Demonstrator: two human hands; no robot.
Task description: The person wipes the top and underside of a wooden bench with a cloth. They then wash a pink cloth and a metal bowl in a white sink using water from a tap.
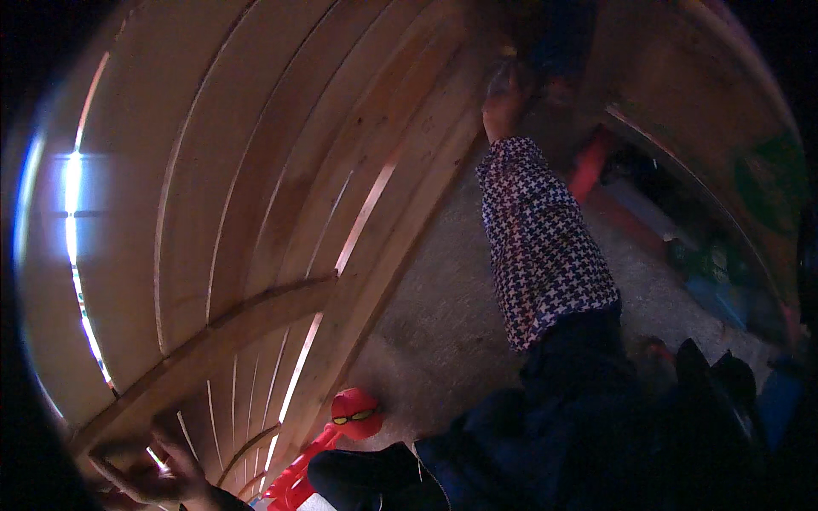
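Note:
My left hand [169,476] is low on the left with its fingers apart, close to a wall of wooden planks [268,160]. Nothing shows in its grasp. Stretched far forward, my right hand [505,108] is dim and blurred beside the far end of the planks. A houndstooth sleeve [543,236] covers that forearm. Just beyond the fingers is a small yellowish spot [508,51]. Whether the hand holds or touches anything there is too dark to tell.
A wooden crosspiece [211,332] spans the planks, and light enters through gaps. A red plastic figure with a round head [356,414] stands near the wall's foot, on the grey floor [441,306]. Red bars [591,166] and dark clutter lie right, beside a wooden panel [716,115].

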